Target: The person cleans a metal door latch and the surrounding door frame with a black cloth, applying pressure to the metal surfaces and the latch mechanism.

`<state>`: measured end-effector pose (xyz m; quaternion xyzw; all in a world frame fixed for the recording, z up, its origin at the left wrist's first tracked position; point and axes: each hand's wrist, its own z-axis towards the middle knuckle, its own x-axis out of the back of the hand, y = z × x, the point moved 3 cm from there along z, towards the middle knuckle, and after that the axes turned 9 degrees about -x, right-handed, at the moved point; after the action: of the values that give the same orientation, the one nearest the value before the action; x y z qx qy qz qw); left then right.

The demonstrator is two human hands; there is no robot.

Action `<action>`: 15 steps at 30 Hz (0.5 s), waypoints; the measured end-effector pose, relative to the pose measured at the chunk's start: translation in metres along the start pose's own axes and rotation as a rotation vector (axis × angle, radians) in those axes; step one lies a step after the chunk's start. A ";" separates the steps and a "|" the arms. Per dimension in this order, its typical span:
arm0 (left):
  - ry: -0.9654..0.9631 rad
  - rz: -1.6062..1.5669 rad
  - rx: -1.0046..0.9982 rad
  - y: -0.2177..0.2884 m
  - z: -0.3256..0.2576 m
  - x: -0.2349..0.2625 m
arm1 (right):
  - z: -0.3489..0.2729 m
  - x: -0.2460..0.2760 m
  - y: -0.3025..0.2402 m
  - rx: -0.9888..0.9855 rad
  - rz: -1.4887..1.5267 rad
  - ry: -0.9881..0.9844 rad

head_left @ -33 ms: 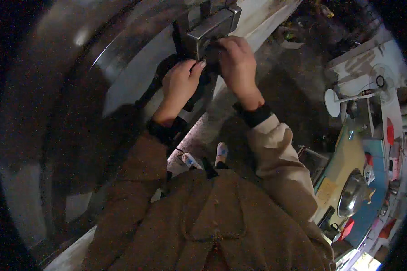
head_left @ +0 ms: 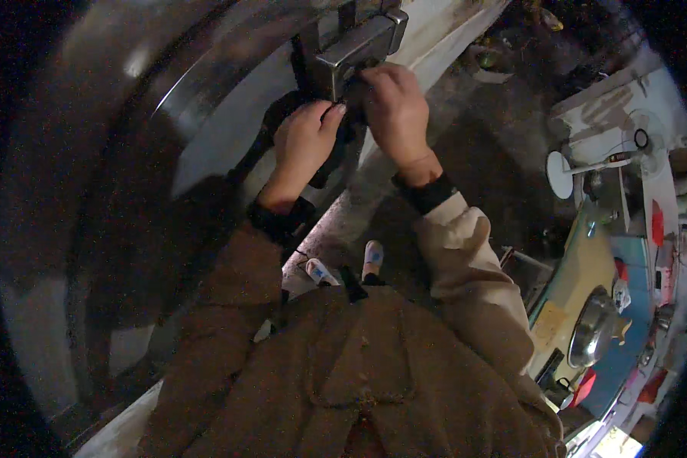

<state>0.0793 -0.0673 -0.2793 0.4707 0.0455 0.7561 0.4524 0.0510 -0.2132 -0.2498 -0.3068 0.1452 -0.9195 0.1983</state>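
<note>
Both my arms reach up to a grey, squared metal fixture point(head_left: 359, 47) at the top of the view. It is fixed to a dark upright part beside a pale wall edge. My left hand point(head_left: 304, 145) is closed just below its near corner, thumb pressed against the fingers. Right of it, my right hand point(head_left: 397, 113) has its fingers curled at a dark part point(head_left: 356, 98) under the fixture. Shadow and the curled fingers hide what exactly each hand grips.
A large dark curved surface point(head_left: 107, 214) fills the left side. At right stands a yellowish counter point(head_left: 576, 271) with a metal basin point(head_left: 592, 328) on it. Beyond is a white fan-like thing point(head_left: 560, 174). My slippered feet point(head_left: 372, 256) stand on the dim floor.
My right hand and forearm have shifted slightly left, toward the left hand. The left hand stays where it was.
</note>
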 end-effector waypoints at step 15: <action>-0.018 -0.014 0.036 0.004 0.002 0.000 | -0.030 -0.020 0.034 -0.298 -0.054 -0.125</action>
<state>0.0782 -0.0708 -0.2762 0.4852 0.0581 0.7478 0.4495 0.0563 -0.2300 -0.2958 -0.3934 0.2589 -0.8718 0.1345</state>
